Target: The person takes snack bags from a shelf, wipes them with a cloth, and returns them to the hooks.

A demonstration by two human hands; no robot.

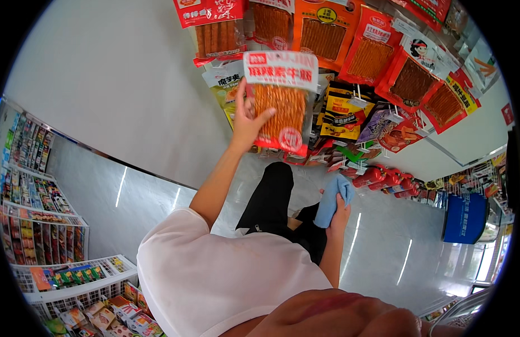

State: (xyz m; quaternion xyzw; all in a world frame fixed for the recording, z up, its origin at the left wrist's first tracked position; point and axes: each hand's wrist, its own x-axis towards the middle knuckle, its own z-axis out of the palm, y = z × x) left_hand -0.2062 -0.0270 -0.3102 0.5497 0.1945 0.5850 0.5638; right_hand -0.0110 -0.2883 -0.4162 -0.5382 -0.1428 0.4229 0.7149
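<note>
My left hand point(248, 122) grips the left edge of a clear snack packet point(281, 111) with a white header and a red lower band, its thumb across the front. Orange-brown strips show through the packet, which is in front of other hanging snack packets point(325, 38). Lower and to the right, my right hand point(339, 214) holds a folded light blue cloth point(328, 206) beside my dark-trousered leg. A green and white packet point(226, 86) hangs just behind my left hand, and black and yellow packets point(344, 113) hang to the right of the held one.
A smooth pale panel point(117, 84) stands at the left of the hanging packets. Several red fire extinguishers point(371, 176) stand on the floor past the display. Shelves of packaged goods point(41, 236) line the far left, and a blue bin-like container point(465, 219) stands at the right.
</note>
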